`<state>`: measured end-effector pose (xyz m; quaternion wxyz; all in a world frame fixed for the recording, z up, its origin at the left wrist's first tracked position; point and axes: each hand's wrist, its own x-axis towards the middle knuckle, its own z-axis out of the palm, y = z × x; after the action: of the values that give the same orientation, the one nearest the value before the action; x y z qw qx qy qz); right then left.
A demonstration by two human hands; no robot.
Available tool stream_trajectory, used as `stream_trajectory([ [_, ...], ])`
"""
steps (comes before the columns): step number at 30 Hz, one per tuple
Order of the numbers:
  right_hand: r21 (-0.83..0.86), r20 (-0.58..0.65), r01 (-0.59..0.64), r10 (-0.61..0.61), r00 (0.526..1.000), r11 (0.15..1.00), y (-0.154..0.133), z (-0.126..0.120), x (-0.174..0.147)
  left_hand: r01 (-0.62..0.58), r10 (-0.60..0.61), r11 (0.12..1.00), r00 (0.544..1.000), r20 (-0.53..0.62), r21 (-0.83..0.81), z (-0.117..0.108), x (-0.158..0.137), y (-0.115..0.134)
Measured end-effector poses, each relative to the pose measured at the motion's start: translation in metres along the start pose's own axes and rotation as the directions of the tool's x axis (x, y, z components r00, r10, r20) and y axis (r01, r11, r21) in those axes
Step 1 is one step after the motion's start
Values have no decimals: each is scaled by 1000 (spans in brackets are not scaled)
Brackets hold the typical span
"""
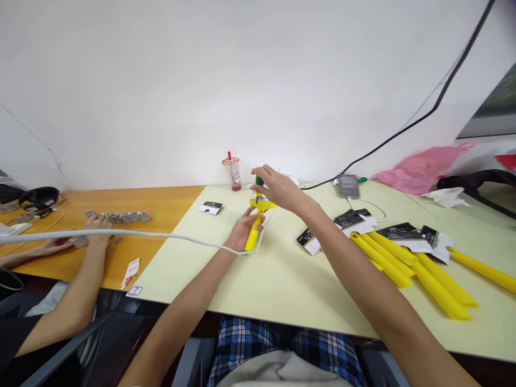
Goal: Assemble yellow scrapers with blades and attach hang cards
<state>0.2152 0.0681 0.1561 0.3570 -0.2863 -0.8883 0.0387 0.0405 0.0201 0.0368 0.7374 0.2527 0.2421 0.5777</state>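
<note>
My left hand (241, 230) is wrapped around the handle of a yellow scraper (252, 237), which stands tilted with its wide head up. In my right hand (276, 188) is a screwdriver (258, 181) with a green and yellow handle. Its shaft points down onto the scraper's head, though the exact contact at the tip is too small to make out. My right fingers pinch the top of the screwdriver handle. A folded black-and-white card (211, 207) lies left of the scraper.
Yellow handles (387, 260) and black-and-white cards (310, 241) lie at right. A lidded cup (235, 174) stands by the wall. A white cable (193, 238) crosses in front of my left wrist. At left, a co-worker's hands (99, 223) are at metal pieces (129, 217).
</note>
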Motion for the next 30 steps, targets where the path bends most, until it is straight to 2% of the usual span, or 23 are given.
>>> stream_trajectory([
  [4,144,50,98,-106,993,985,4,23,0,24,-22,1000,998,-62,17,-10,1,-2],
  [7,227,38,121,-133,990,966,6,31,1,4,-3,1000,997,-75,12,-14,1,-1],
  [15,193,-56,145,-137,989,970,-3,19,0,-111,114,993,989,-91,39,-12,-4,4],
  [18,247,-50,195,-188,981,949,-3,19,-3,-97,107,991,988,-109,93,-12,-6,5],
  [22,289,-37,200,-198,980,936,-4,17,-3,-60,77,990,989,-130,131,-11,-3,6],
  [30,186,-42,190,-185,982,964,-6,7,-3,-24,41,991,990,-132,131,-13,4,7],
])
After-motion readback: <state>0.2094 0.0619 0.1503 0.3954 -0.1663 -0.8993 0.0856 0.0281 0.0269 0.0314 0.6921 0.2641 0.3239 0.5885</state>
